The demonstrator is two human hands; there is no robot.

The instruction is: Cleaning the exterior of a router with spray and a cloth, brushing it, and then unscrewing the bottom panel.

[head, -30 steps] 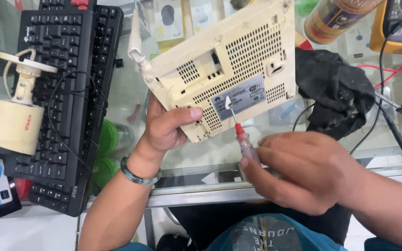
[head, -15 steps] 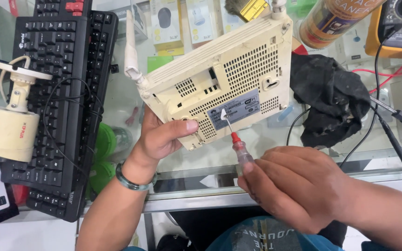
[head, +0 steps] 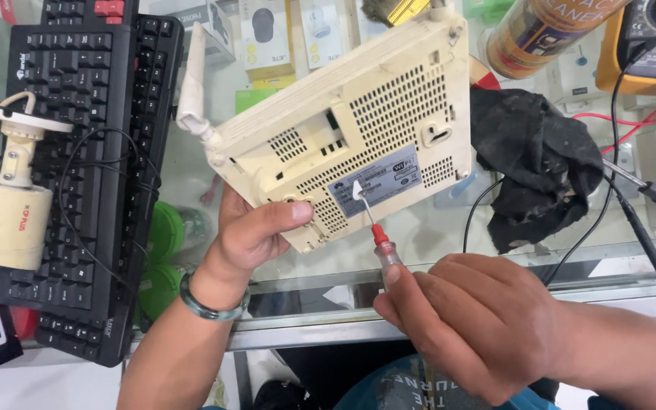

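Note:
A cream plastic router (head: 358, 121) with a white antenna (head: 193, 87) is tilted bottom-side up over the glass counter (head: 434, 235). My left hand (head: 256, 231), with a green bangle on the wrist, grips its near lower corner. My right hand (head: 472, 323) holds a screwdriver (head: 377, 228) with a clear and red handle. The metal tip rests on the grey label (head: 373, 181) on the router's underside, where a small flap of the label is peeled up.
A black keyboard (head: 93, 167) lies at the left, with a white security camera (head: 5, 205) and its cable on it. A black cloth (head: 537, 163) sits right of the router. A spray can (head: 548, 30), a yellow multimeter (head: 647, 42) and probe leads (head: 639, 220) lie at the right.
The router has dropped slightly and moved left in view. The screwdriver tip stays at the label, and both hands keep their grip.

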